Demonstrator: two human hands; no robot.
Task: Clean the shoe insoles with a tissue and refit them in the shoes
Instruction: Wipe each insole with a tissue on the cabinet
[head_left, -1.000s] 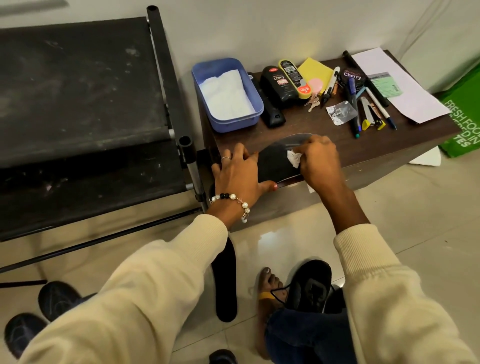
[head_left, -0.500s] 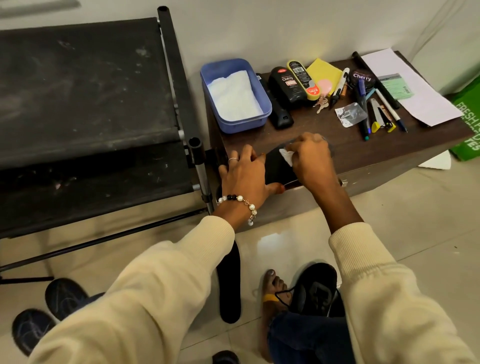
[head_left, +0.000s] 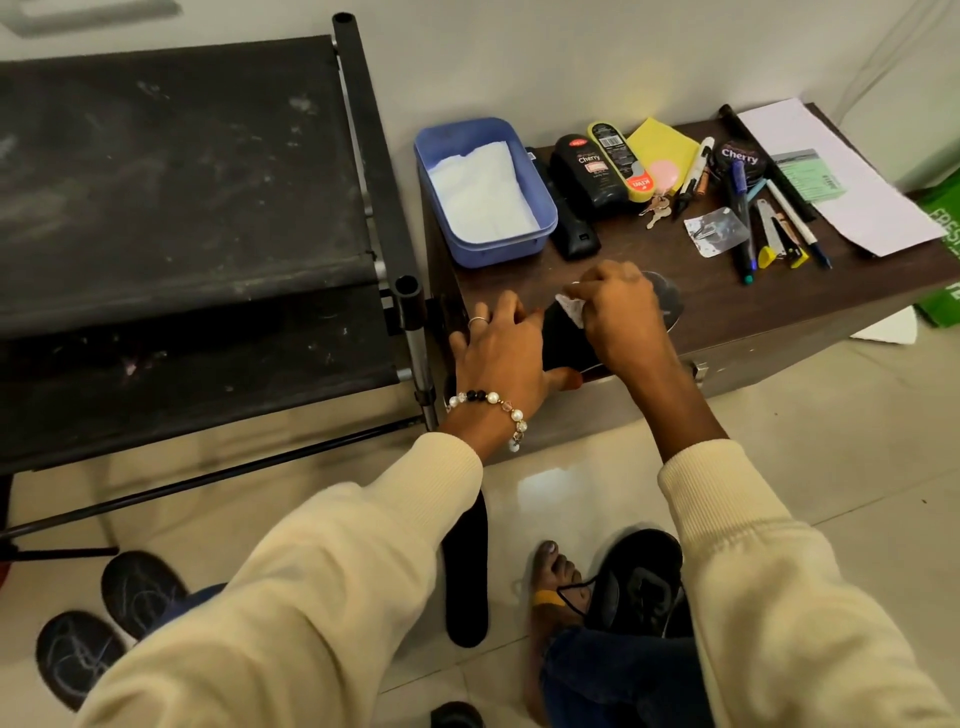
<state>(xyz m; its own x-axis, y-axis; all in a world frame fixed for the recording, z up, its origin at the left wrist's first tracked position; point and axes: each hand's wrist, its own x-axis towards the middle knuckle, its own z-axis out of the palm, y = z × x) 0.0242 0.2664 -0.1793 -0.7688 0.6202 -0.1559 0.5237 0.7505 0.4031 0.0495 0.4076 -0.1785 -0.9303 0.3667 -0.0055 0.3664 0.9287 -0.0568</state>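
Glossy floor tiles (head_left: 857, 467) hold a black shoe (head_left: 636, 582) and a second insole (head_left: 466, 577) nearest the person. Farther on, at the dark table (head_left: 779, 306) edge, the left hand (head_left: 498, 348) presses flat on a black insole (head_left: 566, 340) while the right hand (head_left: 621, 312) pinches a white tissue (head_left: 569, 307) against it. Beyond, a blue tub (head_left: 485, 189) holds folded white tissues (head_left: 480, 195).

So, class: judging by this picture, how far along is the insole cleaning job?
Nothing looks finished. In hand: the left hand presses one insole onto the table while the right hand pinches a tissue on it. Left: a second insole lies on the floor, and the shoe awaits refitting.
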